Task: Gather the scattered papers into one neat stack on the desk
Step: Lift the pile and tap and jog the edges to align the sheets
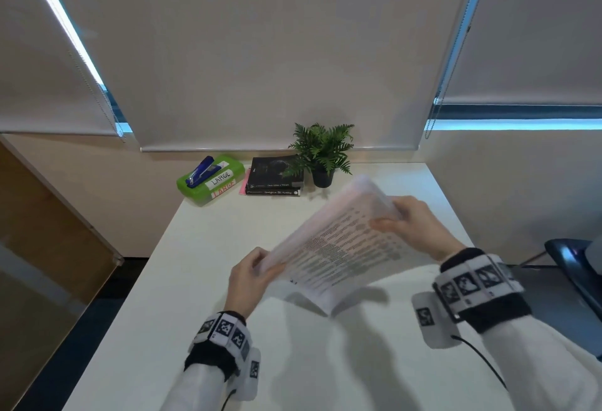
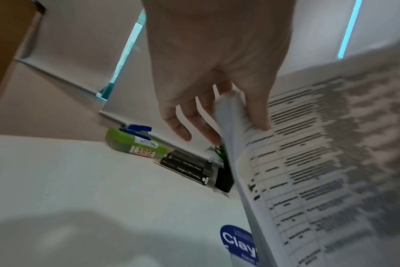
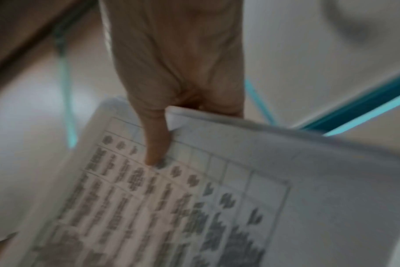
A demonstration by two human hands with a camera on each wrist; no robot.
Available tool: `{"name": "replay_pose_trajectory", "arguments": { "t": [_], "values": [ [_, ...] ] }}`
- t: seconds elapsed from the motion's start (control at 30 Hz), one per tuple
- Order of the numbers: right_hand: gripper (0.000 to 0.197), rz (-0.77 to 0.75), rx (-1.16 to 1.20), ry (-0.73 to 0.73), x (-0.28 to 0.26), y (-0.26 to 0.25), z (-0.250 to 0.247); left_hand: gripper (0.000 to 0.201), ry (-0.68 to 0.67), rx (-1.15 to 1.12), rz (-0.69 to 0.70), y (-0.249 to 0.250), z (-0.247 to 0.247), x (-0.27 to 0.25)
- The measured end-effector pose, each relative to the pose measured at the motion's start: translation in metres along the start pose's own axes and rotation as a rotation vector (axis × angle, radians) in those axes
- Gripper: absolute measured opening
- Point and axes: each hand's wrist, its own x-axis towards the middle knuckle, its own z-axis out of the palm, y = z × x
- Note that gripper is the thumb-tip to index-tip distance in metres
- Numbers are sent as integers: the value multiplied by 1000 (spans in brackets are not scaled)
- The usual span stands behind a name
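A stack of printed papers [image 1: 338,247] with table-like text hangs tilted above the white desk [image 1: 202,280], its lower corner near the surface. My left hand [image 1: 252,275] pinches the stack's left edge, thumb on the printed face and fingers behind; the left wrist view shows the papers [image 2: 320,162] edge-on under my left hand [image 2: 217,101]. At the far right edge my right hand [image 1: 412,224] grips the stack, thumb across the print. The right wrist view shows my right hand [image 3: 171,112] with its thumb pressed on the blurred papers [image 3: 194,198].
At the desk's back stand a green box [image 1: 211,180] labelled LARGE with a blue stapler [image 1: 202,169] on top, two stacked dark books [image 1: 275,177] and a small potted plant [image 1: 322,153]. A dark chair [image 1: 576,267] stands off the right side. A blue round sticker [image 2: 237,240] shows on the desk.
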Motion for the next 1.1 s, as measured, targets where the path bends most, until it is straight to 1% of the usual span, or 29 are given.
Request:
{"name": "replay_pose_trajectory", "arguments": {
  "t": [0.03,0.1,0.17,0.23,0.27,0.3,0.33,0.37,0.4,0.5,0.57,0.63,0.67,0.73,0.8,0.9,0.97,1.03,1.1],
  "values": [
    [11,34,159,-13,-4,12,-7,24,13,-42,-24,-1,-6,0],
    [17,104,384,-52,-11,37,-10,26,-10,-271,-122,0,-11,0],
    [22,172,502,-92,-17,59,2,41,-92,-467,-233,-2,-9,-2],
    [31,240,591,-126,-23,79,21,51,-169,-495,-282,-5,-5,-5],
    [42,275,627,-141,-26,88,31,52,-191,-468,-289,-7,-2,-8],
    [56,298,658,-156,-29,96,41,51,-188,-441,-297,-8,1,-11],
    [69,309,693,-170,-32,102,50,50,-156,-419,-307,-8,3,-13],
    [75,310,730,-173,-34,106,58,47,-103,-408,-316,-8,5,-15],
    [70,299,758,-161,-35,108,63,43,-44,-405,-314,-7,7,-16],
    [31,238,806,-81,-36,105,71,34,66,-425,-257,5,9,-20],
    [22,203,811,-20,-34,102,74,26,102,-410,-193,12,9,-24],
    [23,187,792,12,-32,102,76,23,114,-348,-165,13,9,-26],
    [29,172,765,20,-31,103,78,26,105,-332,-180,9,10,-27],
    [43,123,712,18,-28,107,81,37,80,-358,-255,4,12,-27],
    [44,101,709,34,-25,107,83,38,78,-392,-315,4,16,-26],
    [33,120,751,123,-25,101,82,30,97,-407,-282,10,17,-24],
    [32,125,752,145,-25,101,81,27,80,-398,-248,12,14,-25],
    [37,147,754,146,-27,102,81,28,53,-391,-237,11,10,-26],
    [46,141,720,177,-28,100,78,33,60,-414,-215,14,6,-26]
  ]
}}
